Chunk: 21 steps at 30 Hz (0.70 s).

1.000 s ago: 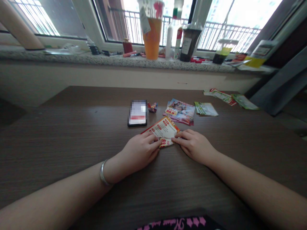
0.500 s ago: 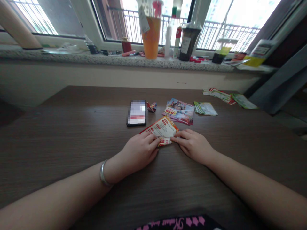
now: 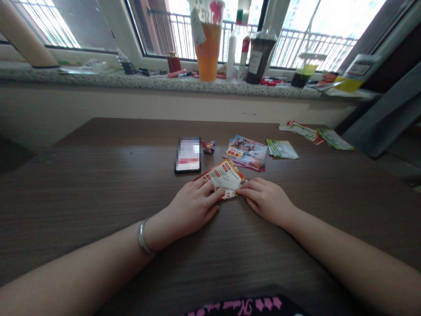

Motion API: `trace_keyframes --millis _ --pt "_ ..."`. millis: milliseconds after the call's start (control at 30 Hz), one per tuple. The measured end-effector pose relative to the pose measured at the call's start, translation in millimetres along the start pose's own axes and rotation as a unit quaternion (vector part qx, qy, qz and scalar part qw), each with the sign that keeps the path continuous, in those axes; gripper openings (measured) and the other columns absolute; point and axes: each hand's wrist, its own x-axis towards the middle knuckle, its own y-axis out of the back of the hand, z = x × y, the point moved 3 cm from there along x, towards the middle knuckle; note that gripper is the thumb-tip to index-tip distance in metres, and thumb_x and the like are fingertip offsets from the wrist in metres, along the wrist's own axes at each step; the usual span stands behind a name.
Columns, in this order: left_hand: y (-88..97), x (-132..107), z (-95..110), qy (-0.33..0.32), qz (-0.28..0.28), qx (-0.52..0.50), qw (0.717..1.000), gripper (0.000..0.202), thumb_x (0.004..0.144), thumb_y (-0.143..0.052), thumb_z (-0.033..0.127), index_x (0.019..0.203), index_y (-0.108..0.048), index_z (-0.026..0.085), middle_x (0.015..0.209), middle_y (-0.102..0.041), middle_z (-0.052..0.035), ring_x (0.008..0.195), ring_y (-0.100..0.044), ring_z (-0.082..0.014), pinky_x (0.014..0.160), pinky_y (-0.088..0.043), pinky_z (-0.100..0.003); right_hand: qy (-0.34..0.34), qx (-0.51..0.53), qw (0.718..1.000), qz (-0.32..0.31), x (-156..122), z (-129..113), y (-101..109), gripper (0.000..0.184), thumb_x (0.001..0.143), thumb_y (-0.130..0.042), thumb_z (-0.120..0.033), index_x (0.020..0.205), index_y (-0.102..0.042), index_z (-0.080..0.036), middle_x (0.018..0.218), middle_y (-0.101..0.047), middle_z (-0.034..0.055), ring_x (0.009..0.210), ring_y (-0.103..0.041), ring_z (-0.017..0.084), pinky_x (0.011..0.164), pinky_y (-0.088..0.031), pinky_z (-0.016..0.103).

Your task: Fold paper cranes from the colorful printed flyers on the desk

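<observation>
A printed paper flyer [image 3: 225,175], white with red and orange print, lies on the table with its near edge folded up in a strip. My left hand [image 3: 194,206], a silver bangle at the wrist, covers the flyer's left part and presses the fold with its fingers. At the right end of that fold, my right hand [image 3: 266,199] grips the corner between thumb and fingers. The left hand hides part of the folded strip.
Beyond the flyer lie a phone [image 3: 188,154], a small wrapped candy [image 3: 208,147], a stack of colourful leaflets [image 3: 246,152] and green-white leaflets [image 3: 282,149]. More leaflets [image 3: 305,132] are at the back right. Cups and bottles, including an orange drink [image 3: 209,52], line the windowsill [image 3: 148,83].
My left fingers have slid slightly to the right along the folded strip, covering more of its print. The right hand stays at the corner, nearly still.
</observation>
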Motion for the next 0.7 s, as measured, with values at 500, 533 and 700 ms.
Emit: trace_keyframes --millis 500,533,700 --pt "-4.0 -0.7 1.7 0.016 -0.017 -0.002 1.000 0.038 0.092 -0.045 0.034 0.128 -0.053 0.021 0.122 -0.055 -0.0103 0.117 -0.049 -0.0282 0.100 -0.041 -0.047 -0.005 0.012 1.000 0.000 1.3 1.3 -0.3 0.026 0.092 -0.049 -0.020 0.108 -0.070 -0.023 0.104 -0.068 0.0046 0.091 -0.058 0.020 0.080 -0.049 0.033" --pt "-4.4 -0.9 2.1 0.013 -0.017 -0.006 1.000 0.040 0.092 -0.045 0.035 0.128 -0.053 0.020 0.124 -0.055 -0.0101 0.118 -0.048 -0.0284 0.103 -0.039 -0.047 -0.005 0.011 1.000 0.000 1.2 1.4 -0.4 0.026 0.092 -0.049 -0.020 0.108 -0.070 -0.023 0.104 -0.068 0.0049 0.091 -0.058 0.020 0.081 -0.049 0.033" --pt "-4.8 -1.7 2.5 -0.010 -0.020 -0.021 1.000 0.047 0.092 -0.046 0.043 0.131 -0.050 0.017 0.125 -0.055 -0.0101 0.121 -0.046 -0.0282 0.108 -0.035 -0.044 0.005 -0.016 1.000 -0.005 0.7 -0.2 0.1 0.026 0.092 -0.050 -0.020 0.110 -0.069 -0.022 0.098 -0.067 0.0072 0.088 -0.057 0.020 0.077 -0.048 0.032"
